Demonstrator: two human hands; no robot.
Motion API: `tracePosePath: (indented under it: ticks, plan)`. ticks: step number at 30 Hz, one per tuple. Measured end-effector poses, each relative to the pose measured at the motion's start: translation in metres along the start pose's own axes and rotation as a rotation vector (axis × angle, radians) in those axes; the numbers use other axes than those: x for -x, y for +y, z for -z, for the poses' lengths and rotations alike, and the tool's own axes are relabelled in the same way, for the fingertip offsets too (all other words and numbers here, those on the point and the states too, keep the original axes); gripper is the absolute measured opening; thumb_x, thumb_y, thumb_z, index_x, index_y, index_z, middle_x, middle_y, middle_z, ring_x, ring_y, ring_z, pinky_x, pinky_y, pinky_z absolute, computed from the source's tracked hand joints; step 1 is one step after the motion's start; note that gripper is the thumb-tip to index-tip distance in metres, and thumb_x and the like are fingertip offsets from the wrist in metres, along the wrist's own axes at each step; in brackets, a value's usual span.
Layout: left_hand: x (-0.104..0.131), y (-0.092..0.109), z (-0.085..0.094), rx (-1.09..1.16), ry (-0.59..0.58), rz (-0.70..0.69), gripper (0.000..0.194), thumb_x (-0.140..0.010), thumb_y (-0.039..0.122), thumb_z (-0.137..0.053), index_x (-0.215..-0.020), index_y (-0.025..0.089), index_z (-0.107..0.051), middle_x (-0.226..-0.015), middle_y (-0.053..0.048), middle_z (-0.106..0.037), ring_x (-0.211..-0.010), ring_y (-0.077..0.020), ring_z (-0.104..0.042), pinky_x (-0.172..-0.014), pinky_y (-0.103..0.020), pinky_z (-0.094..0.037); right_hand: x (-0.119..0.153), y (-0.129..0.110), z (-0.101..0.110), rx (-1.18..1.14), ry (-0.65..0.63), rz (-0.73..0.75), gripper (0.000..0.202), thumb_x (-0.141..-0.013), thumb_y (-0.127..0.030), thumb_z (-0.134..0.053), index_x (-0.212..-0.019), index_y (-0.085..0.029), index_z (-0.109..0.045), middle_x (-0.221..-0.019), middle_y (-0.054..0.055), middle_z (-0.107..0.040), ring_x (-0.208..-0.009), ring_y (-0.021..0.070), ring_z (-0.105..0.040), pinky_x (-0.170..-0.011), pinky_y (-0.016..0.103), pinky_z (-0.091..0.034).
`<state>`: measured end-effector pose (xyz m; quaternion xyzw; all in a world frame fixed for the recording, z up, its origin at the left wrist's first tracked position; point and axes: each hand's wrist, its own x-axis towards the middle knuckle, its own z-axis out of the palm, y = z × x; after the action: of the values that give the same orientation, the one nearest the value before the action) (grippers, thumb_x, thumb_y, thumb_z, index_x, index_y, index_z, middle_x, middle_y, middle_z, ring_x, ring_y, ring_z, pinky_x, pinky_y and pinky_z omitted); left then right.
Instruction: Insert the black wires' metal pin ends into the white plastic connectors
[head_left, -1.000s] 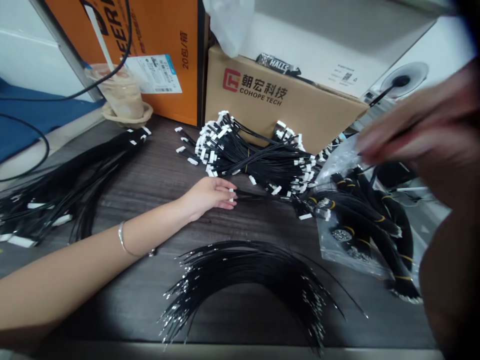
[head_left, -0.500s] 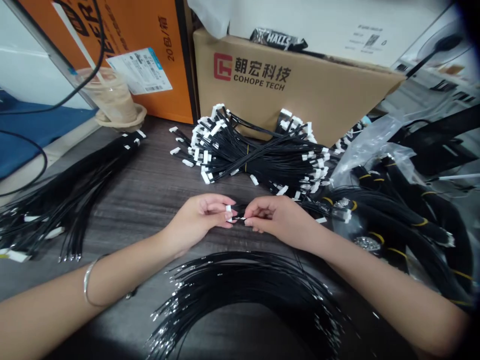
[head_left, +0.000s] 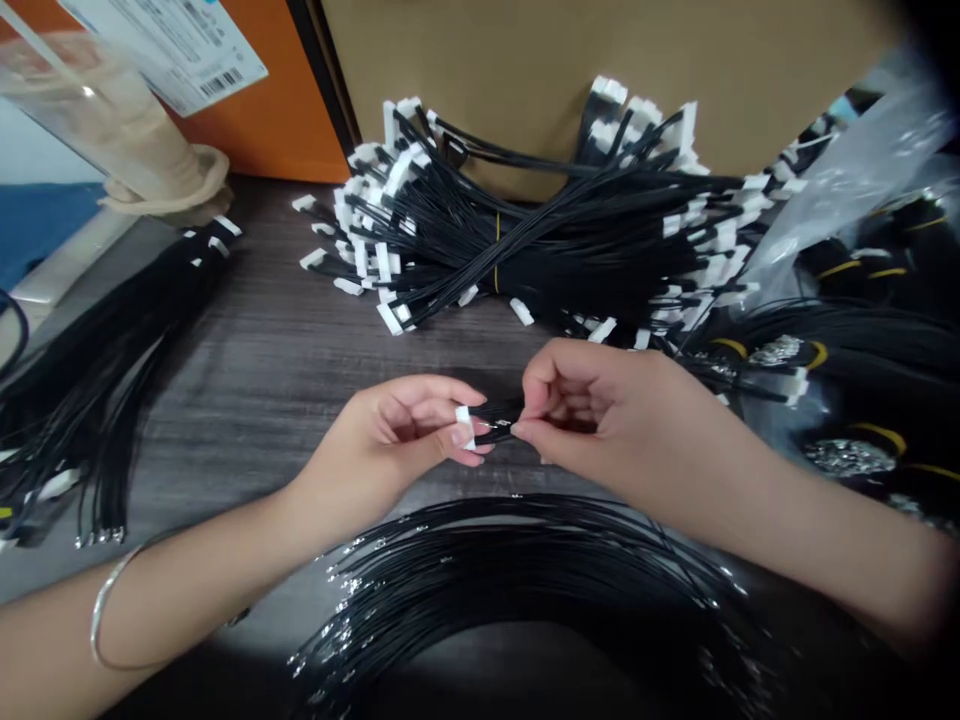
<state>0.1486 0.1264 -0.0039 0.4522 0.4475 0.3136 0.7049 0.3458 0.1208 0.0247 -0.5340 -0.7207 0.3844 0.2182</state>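
Note:
Between its thumb and fingers, my left hand (head_left: 397,440) pinches a white plastic connector (head_left: 465,427) from which black wires run to the right. My right hand (head_left: 600,405) pinches a black wire (head_left: 507,427) by its metal terminal end, close to the connector's open side. Whether the terminal tip touches the housing is too small to tell. Below both hands lies a curved bundle of loose black wires (head_left: 525,560) with shiny metal terminals at its ends. Above them rests a pile of black cables (head_left: 555,240) with white connectors, tied by a yellow band.
More black cables (head_left: 97,340) lie on the left. A drink cup (head_left: 127,130) in a cardboard holder stands behind them. At the back are an orange box (head_left: 270,120) and a brown carton (head_left: 480,60). Clear plastic bags (head_left: 832,200) and banded wire bundles (head_left: 885,340) crowd the right.
The view has tilted down and come closer. My right hand has drawn slightly away from my left, showing more of the wire between them. Both hands keep their pinch.

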Motion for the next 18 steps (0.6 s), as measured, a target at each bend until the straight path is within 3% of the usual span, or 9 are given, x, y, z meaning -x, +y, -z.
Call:
tracePosePath:
  ticks: [10, 18]
  plan:
    - [-0.0034, -0.0027, 0.0060, 0.022, -0.075, 0.011, 0.020, -0.077, 0.010, -0.067, -0.096, 0.017, -0.067, -0.076, 0.001, -0.073, -0.069, -0.0112, -0.070, -0.072, -0.018, -0.056, -0.0056, 0.0038, -0.0007, -0.163, -0.077, -0.043, 0.013, -0.071, -0.012, -0.058, -0.070, -0.021, -0.049, -0.058, -0.007, -0.058, -0.050, 0.0072, -0.053, -0.045, 0.020, -0.041]
    - [-0.0026, -0.0024, 0.0061, -0.085, -0.092, -0.012, 0.019, -0.078, 0.010, -0.066, -0.095, 0.018, -0.066, -0.076, 0.003, -0.073, -0.071, -0.0076, -0.069, -0.071, -0.011, -0.054, -0.0059, 0.0078, -0.0057, -0.130, 0.019, 0.001, 0.017, -0.068, -0.008, -0.060, -0.066, -0.021, -0.048, -0.056, -0.008, -0.056, -0.051, 0.0062, -0.052, -0.045, 0.020, -0.040]
